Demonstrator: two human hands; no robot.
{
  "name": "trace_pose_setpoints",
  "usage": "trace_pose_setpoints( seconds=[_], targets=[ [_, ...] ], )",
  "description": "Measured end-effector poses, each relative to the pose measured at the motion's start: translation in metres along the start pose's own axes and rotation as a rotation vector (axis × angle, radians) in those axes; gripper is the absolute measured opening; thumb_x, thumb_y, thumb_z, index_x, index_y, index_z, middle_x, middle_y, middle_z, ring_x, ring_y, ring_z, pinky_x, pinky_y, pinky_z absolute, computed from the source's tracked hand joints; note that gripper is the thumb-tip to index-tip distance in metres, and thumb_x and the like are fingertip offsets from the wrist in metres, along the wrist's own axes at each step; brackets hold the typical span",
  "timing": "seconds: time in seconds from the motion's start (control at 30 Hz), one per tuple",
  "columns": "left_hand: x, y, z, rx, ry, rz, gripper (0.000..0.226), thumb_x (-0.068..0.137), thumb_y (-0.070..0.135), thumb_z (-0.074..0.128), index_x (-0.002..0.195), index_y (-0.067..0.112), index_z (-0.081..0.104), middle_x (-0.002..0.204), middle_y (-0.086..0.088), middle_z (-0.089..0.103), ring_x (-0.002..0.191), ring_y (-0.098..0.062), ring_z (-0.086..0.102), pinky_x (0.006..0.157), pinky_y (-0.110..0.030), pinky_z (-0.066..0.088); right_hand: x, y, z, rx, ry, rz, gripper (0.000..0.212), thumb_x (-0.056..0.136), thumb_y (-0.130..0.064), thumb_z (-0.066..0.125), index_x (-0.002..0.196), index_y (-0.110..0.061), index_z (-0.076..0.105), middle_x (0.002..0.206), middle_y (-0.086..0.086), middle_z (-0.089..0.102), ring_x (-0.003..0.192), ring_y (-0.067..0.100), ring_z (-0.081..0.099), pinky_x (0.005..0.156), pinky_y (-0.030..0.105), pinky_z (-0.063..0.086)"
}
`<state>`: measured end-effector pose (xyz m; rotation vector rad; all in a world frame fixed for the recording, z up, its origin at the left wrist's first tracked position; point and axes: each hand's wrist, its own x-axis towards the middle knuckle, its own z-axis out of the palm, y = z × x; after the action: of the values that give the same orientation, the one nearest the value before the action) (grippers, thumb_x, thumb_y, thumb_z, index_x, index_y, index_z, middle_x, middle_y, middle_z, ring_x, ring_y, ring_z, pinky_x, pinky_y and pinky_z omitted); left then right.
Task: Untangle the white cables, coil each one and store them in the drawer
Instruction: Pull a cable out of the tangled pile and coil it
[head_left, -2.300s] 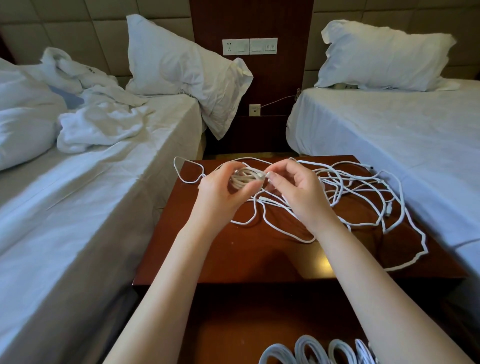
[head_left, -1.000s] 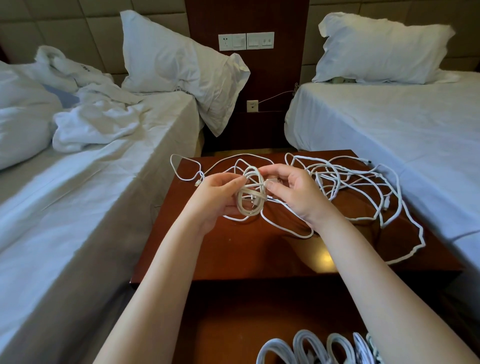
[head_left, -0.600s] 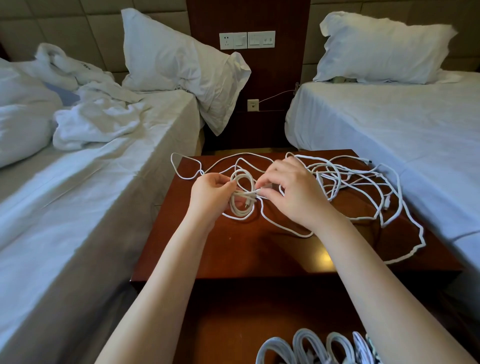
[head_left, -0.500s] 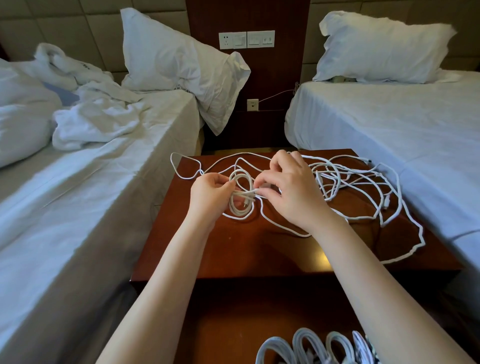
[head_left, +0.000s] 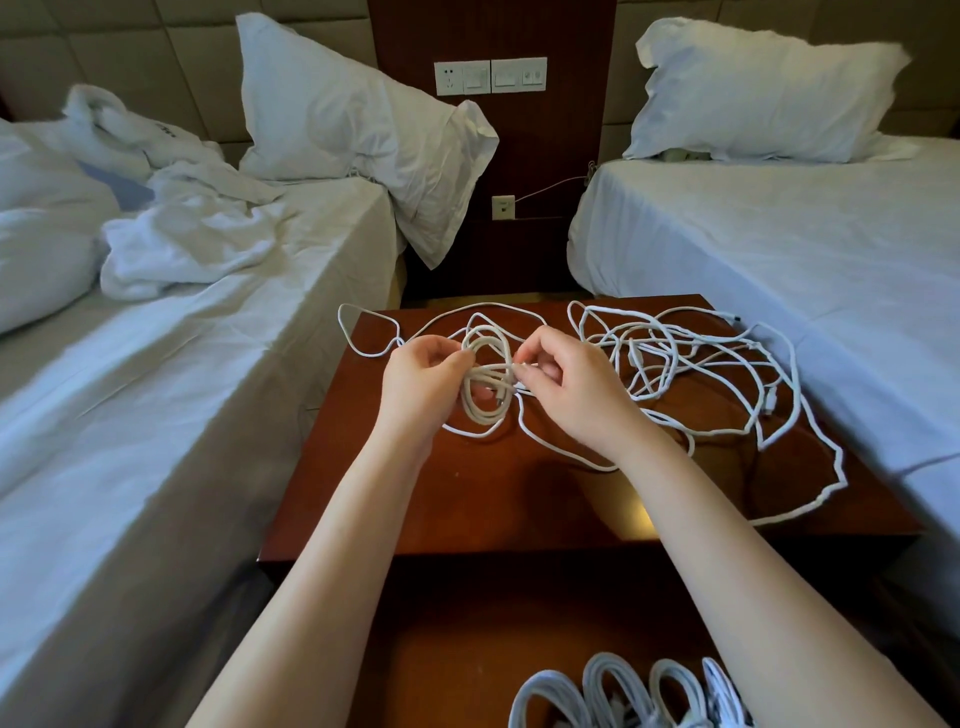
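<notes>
White cable coil (head_left: 485, 382): small oval of several loops, held just above the wooden nightstand (head_left: 467, 493); loose cable tangle (head_left: 675, 364) sprawled to its right. Left hand (head_left: 421, 384): fingers curled round coil's left side. Right hand (head_left: 571, 395): pinching the strand crossing its middle.

Left hand (head_left: 423, 384) grips the cable coil (head_left: 491, 371); right hand (head_left: 571, 395) pinches it.

1. The table (head_left: 467, 493) was dark reddish wood, polished to a gloss.
2. The cables (head_left: 675, 364) looked like smooth, matt white plastic.
3. The sheets (head_left: 182, 389) and pillows (head_left: 337, 119) were creased, matt white cloth.
4. The switch plates (head_left: 491, 76) were smooth white plastic.
</notes>
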<state>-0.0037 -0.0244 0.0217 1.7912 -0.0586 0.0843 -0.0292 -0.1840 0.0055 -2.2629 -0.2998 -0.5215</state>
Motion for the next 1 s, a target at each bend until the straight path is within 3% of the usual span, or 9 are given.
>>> trace_pose_setpoints(
  seconds=[0.17,0.23,0.33,0.43,0.6,0.67,0.77,0.9,1.0],
  targets=[
    [-0.005,0.004,0.003,0.073,0.066,0.126,0.011,0.092,0.012,0.057,0.092,0.005,0.066,0.078,-0.006,0.072,0.059,-0.01,0.069,0.053,-0.019,0.052,0.0,0.001,-0.006,0.088,-0.059,0.069,0.008,0.095,-0.02,0.059,0.09,-0.015,0.058,0.06,-0.004,0.04,0.053,0.006,0.037,0.052,0.015,0.035],
    [-0.008,0.005,0.005,0.093,0.093,0.175,0.01,0.092,0.01,0.056,0.09,0.005,0.064,0.075,-0.004,0.071,0.052,-0.004,0.066,0.047,-0.013,0.047,-0.001,-0.001,-0.005,0.071,-0.038,0.051,0.007,0.095,-0.019,0.059,0.089,-0.016,0.058,0.063,-0.001,0.046,0.055,0.008,0.043,0.053,0.016,0.039],
    [-0.009,0.006,0.006,0.147,0.14,0.245,0.01,0.092,0.009,0.056,0.087,0.004,0.064,0.071,-0.004,0.07,0.048,0.0,0.062,0.044,-0.008,0.041,-0.002,-0.002,-0.004,0.107,-0.044,0.046,0.006,0.094,-0.022,0.06,0.091,-0.017,0.059,0.075,0.005,0.061,0.069,0.019,0.06,0.064,0.031,0.052],
    [-0.01,0.006,0.005,0.192,0.127,0.279,0.01,0.091,0.008,0.056,0.086,0.004,0.064,0.067,-0.003,0.068,0.047,0.0,0.062,0.045,-0.008,0.042,-0.002,-0.003,-0.006,0.114,-0.044,0.068,0.021,0.091,-0.039,0.063,0.095,-0.02,0.056,0.078,0.003,0.064,0.072,0.017,0.062,0.065,0.028,0.052],
    [-0.011,0.009,0.002,0.206,0.058,0.342,0.007,0.09,0.008,0.059,0.088,0.006,0.066,0.071,-0.003,0.069,0.05,-0.003,0.064,0.05,-0.013,0.05,-0.001,-0.003,-0.011,0.158,-0.169,0.118,0.026,0.091,-0.045,0.058,0.108,-0.024,0.059,0.068,-0.007,0.06,0.063,0.005,0.056,0.064,0.021,0.046],
    [-0.011,0.01,0.0,0.205,0.032,0.321,0.007,0.091,0.01,0.059,0.088,0.007,0.065,0.071,-0.002,0.069,0.049,-0.003,0.064,0.05,-0.015,0.052,-0.001,-0.005,-0.011,0.177,-0.208,0.11,0.024,0.093,-0.044,0.056,0.099,-0.022,0.064,0.066,-0.01,0.059,0.058,0.001,0.051,0.058,0.019,0.042],
    [-0.01,0.01,-0.001,0.193,0.0,0.267,0.008,0.091,0.013,0.059,0.089,0.008,0.065,0.066,-0.005,0.069,0.048,-0.006,0.063,0.048,-0.016,0.05,-0.002,-0.008,-0.01,0.177,-0.198,0.106,0.027,0.094,-0.043,0.053,0.084,-0.019,0.06,0.072,0.004,0.061,0.063,0.015,0.052,0.062,0.031,0.044],
    [-0.009,0.011,-0.002,0.104,-0.012,0.208,0.013,0.092,0.02,0.059,0.097,0.009,0.063,0.072,-0.005,0.07,0.054,-0.012,0.067,0.053,-0.022,0.055,-0.001,-0.011,-0.01,0.207,-0.145,0.096,0.026,0.096,-0.035,0.055,0.08,-0.014,0.057,0.062,-0.005,0.052,0.055,0.001,0.045,0.055,0.017,0.038],
    [-0.011,0.011,0.0,0.031,-0.014,0.171,0.021,0.095,0.031,0.055,0.1,0.011,0.058,0.077,-0.006,0.07,0.058,-0.017,0.069,0.061,-0.034,0.06,-0.001,-0.009,-0.009,0.236,-0.086,0.104,0.025,0.096,-0.033,0.056,0.077,-0.016,0.056,0.058,-0.011,0.052,0.052,0.0,0.044,0.054,0.015,0.037]
  ],
)
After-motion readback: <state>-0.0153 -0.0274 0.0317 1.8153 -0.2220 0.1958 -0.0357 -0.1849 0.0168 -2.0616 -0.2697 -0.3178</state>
